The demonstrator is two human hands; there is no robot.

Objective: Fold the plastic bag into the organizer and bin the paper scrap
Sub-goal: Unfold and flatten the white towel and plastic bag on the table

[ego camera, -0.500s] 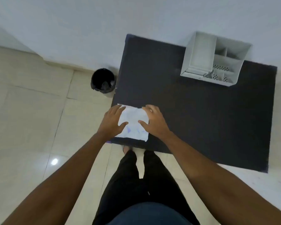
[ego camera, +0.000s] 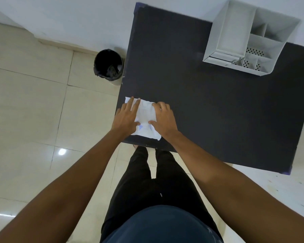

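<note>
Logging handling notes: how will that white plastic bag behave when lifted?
The plastic bag looks thin and creased, so probably floppy and light. Both the left hand and right hand press it flat; released, it may spring open.

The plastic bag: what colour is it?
White with faint blue marks, plastic bag, head view.

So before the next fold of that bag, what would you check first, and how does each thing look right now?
1. Plastic bag lies flat on the table: ok.
2. Left hand presses its left side, fingers spread: ok.
3. Right hand presses its right side: ok.
4. Bag is fully on the table: ok, though it sits close to the near left corner.
5. Organizer has a free compartment: ok, several look empty.
6. Bin on the floor is open; paper scrap to be binned: cannot tell, none is plainly in view.
</note>
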